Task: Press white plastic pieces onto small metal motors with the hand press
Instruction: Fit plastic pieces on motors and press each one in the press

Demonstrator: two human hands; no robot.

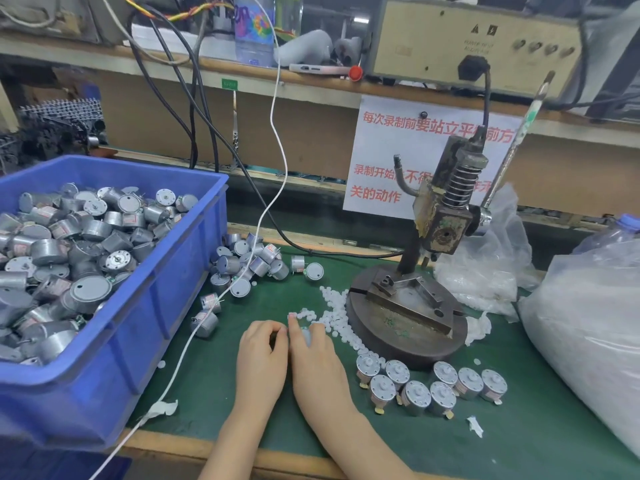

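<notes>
Forearms come in over the near edge of the green-topped table [519,427], and the two hands meet side by side at its middle. The right hand [313,344] curls its fingers round a small metal motor [306,336], of which only a sliver shows, with the index finger stretched forward. The left hand [263,346] has its fingers curled in toward the same spot; whether it pinches a white piece is hidden.

Just to the right, a cluster of motors [415,393] stands shaft-up, apparently already done. Beyond the fingertips, loose white plastic pieces [334,306] lie scattered up against the round base of the hand press [405,327]. Its fixture sits bare and its lever [516,147] leans up and away, untouched. Farther left, a blue crate [166,299] is heaped with motors.

The step in hand looks like seating a piece on the motor's shaft by hand, ahead of pressing. The next move calls for standing the motor in the fixture under the ram, keeping the piece square on the shaft, and freeing one hand for the lever.
</notes>
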